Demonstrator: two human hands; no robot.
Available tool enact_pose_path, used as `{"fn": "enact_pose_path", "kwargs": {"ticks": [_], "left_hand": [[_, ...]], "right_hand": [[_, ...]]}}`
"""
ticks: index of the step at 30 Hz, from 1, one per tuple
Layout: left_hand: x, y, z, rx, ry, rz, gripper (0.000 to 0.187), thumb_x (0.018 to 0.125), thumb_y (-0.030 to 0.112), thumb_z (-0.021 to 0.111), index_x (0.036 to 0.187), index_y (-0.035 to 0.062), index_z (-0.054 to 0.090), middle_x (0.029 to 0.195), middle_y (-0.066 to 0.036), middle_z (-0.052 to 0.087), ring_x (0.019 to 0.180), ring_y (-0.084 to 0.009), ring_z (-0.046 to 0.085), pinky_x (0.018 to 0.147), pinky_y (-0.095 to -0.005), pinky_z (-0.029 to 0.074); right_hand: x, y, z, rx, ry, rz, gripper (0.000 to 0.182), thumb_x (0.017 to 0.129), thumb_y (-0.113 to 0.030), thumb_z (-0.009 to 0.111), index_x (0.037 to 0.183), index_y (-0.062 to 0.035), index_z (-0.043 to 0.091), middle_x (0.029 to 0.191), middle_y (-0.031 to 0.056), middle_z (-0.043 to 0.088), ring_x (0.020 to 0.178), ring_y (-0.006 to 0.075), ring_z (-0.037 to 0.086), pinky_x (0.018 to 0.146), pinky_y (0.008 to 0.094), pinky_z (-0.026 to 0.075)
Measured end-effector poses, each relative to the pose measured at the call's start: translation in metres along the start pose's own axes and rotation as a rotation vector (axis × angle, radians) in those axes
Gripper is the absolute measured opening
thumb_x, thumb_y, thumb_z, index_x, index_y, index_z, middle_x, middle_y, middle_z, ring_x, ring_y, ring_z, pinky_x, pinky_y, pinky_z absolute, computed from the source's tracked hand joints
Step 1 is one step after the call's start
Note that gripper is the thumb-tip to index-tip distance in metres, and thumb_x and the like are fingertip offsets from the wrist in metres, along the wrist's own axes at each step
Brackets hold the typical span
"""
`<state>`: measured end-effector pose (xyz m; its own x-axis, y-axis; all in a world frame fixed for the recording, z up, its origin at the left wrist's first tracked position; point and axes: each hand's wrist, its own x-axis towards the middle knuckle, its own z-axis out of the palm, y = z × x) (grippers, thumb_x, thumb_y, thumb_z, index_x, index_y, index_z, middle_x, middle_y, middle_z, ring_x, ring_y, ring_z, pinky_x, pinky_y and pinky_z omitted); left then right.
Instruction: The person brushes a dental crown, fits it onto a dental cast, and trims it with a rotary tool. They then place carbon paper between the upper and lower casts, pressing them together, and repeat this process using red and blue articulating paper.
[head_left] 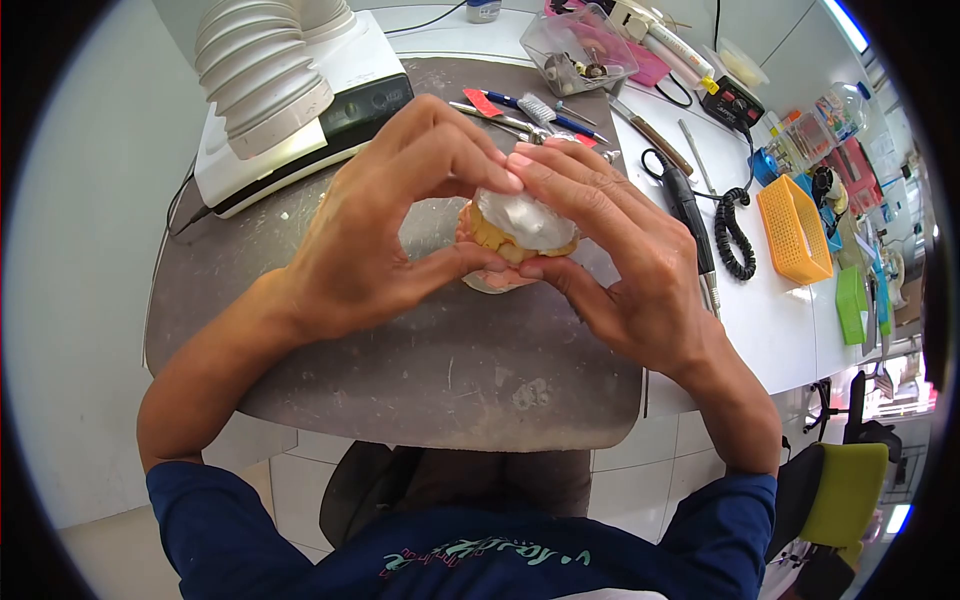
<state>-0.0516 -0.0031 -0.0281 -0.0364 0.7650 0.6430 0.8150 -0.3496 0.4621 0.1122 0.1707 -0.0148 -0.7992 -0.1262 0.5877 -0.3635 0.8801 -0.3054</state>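
Observation:
A dental model (pixel 489 232), with a yellowish part over pink and a white plaster-like top (pixel 530 222), is held between both hands above the grey mat. My left hand (pixel 375 225) is closed on its left side, fingertips on the white top and thumb low at the front. On the other side my right hand (pixel 635 240) curls around it, fingers over the top and thumb against the lower pink edge. Both thumbs nearly meet at the front, where a pale tooth-like spot shows. The fingers hide the back and right side of the model.
A white machine (pixel 300 130) with a ribbed hose (pixel 262 70) stands at the left. Behind the hands lie a brush (pixel 537 108) and several slim tools. To the right are a black handpiece (pixel 686 205) with coiled cord, an orange basket (pixel 795 230) and a clear box (pixel 575 50).

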Motion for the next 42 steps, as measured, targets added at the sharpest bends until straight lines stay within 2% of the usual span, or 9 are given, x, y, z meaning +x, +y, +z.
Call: {"fn": "enact_pose_path", "kwargs": {"ticks": [4,11,13,14,15,17,25,35,42], "left_hand": [[-0.006,-0.002,0.007,-0.187,0.021,-0.185,0.09,0.068,0.015,0.091,0.14,0.0069,0.037,0.133,-0.013,0.044,0.122,-0.0212,0.051,0.099,-0.0359,0.049],[-0.011,-0.005,0.016,0.041,-0.105,-0.24,0.102,0.064,0.015,0.093,0.144,0.0066,0.03,0.136,-0.015,0.047,0.127,-0.0213,0.05,0.105,-0.0394,0.045],[-0.007,0.0,0.016,-0.246,-0.073,-0.45,0.099,0.067,0.013,0.09,0.145,0.007,0.029,0.13,-0.013,0.053,0.124,-0.0211,0.053,0.105,-0.0386,0.045],[-0.008,0.002,0.018,-0.324,-0.007,-0.455,0.094,0.07,0.011,0.087,0.144,0.0072,0.029,0.125,-0.012,0.055,0.12,-0.0205,0.055,0.105,-0.0373,0.045],[-0.008,0.005,0.018,-0.328,0.008,-0.447,0.094,0.07,0.011,0.087,0.144,0.0072,0.029,0.125,-0.012,0.055,0.12,-0.0205,0.055,0.105,-0.0373,0.045],[-0.006,0.014,0.016,-0.457,0.119,-0.518,0.089,0.072,0.01,0.084,0.143,0.0072,0.029,0.125,-0.011,0.054,0.121,-0.019,0.055,0.106,-0.0356,0.044],[-0.009,0.014,0.016,-0.417,0.185,-0.499,0.064,0.075,0.009,0.081,0.129,0.0013,0.046,0.128,-0.01,0.051,0.116,-0.0157,0.056,0.103,-0.0318,0.045],[-0.008,0.012,0.009,-0.242,0.093,-0.346,0.069,0.081,0.01,0.074,0.141,-0.0006,0.041,0.132,-0.012,0.049,0.112,-0.015,0.057,0.102,-0.0312,0.044],[-0.007,0.011,0.014,-0.491,0.261,-0.358,0.058,0.092,0.021,0.066,0.138,-0.0026,0.041,0.131,-0.015,0.052,0.116,-0.0176,0.057,0.101,-0.032,0.044]], "right_hand": [[0.002,0.0,-0.002,0.009,-0.024,0.028,0.064,0.071,-0.002,0.079,0.132,-0.0049,0.06,0.133,0.0149,0.061,0.13,0.036,0.053,0.107,0.0444,0.045],[-0.001,0.0,0.002,0.0,0.009,0.038,0.067,0.071,0.0,0.079,0.135,-0.007,0.059,0.134,0.0172,0.061,0.129,0.0333,0.055,0.107,0.0409,0.045],[-0.002,0.004,0.003,0.093,0.099,0.133,0.065,0.074,0.0,0.077,0.135,-0.0062,0.058,0.13,0.0184,0.062,0.124,0.0352,0.058,0.102,0.0407,0.049],[-0.004,0.009,0.003,0.23,0.122,0.203,0.063,0.079,-0.002,0.077,0.139,-0.0033,0.054,0.131,0.0189,0.062,0.124,0.0281,0.058,0.105,0.0364,0.046],[-0.002,0.009,0.002,0.219,0.112,0.194,0.063,0.079,-0.002,0.077,0.139,-0.0033,0.054,0.131,0.0189,0.062,0.124,0.0281,0.058,0.105,0.0364,0.046],[0.0,0.005,0.0,0.695,0.204,0.463,0.063,0.086,-0.006,0.076,0.142,0.0023,0.048,0.132,0.0189,0.06,0.123,0.0224,0.057,0.106,0.0336,0.044],[0.002,0.004,0.006,0.895,0.198,0.54,0.065,0.092,-0.007,0.069,0.148,0.0054,0.037,0.138,0.0171,0.054,0.124,0.0207,0.055,0.106,0.034,0.045],[-0.003,0.006,0.008,0.882,0.208,0.511,0.065,0.094,-0.011,0.068,0.149,0.0058,0.035,0.138,0.0156,0.053,0.124,0.0192,0.054,0.103,0.0324,0.046],[-0.008,0.005,0.003,0.729,0.17,0.515,0.069,0.091,-0.014,0.074,0.147,0.0051,0.039,0.133,0.0169,0.058,0.115,0.0196,0.062,0.1,0.0318,0.049]]}}
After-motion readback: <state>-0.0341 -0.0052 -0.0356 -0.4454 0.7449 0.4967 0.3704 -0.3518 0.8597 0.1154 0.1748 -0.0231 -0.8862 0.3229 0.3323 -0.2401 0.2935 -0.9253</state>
